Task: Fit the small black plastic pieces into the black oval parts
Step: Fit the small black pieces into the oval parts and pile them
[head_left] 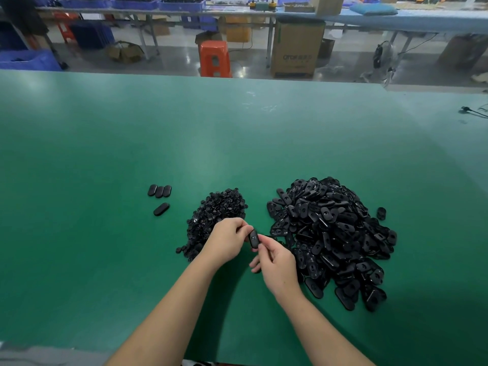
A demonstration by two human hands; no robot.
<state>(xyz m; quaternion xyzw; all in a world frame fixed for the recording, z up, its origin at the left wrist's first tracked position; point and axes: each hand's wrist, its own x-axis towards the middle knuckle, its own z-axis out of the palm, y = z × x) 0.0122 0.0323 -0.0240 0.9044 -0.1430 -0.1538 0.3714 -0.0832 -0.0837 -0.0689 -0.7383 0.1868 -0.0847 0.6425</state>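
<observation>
Both forearms reach in from the near edge of the green tabletop (105,154), where the left hand (227,240) and right hand (277,262) pinch one black oval part (253,238) between their fingers. Left of them lies a heap of small black pieces (216,217), right a bigger pile of oval parts (332,239). Four ovals (159,198) sit apart, far left.
</observation>
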